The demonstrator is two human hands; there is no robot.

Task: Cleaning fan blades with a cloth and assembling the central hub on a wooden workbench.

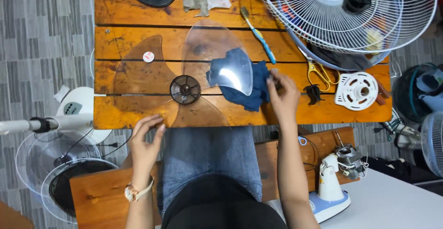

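Lying flat on the wooden tabletop (138, 12), the clear 3-blade fan propeller (184, 83) was steadied at its near edge by the left hand's (145, 143) spread fingers, while the right hand (282, 95) pinched a blue cloth (251, 93) under 1 blade.

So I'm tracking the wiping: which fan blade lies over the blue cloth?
The upper-right blade of the clear fan propeller; its tip covers the blue cloth beside the right hand.

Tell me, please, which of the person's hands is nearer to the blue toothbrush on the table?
Right. The right hand rests on the blue cloth, just below the toothbrush; the left hand is at the table's near edge, far off.
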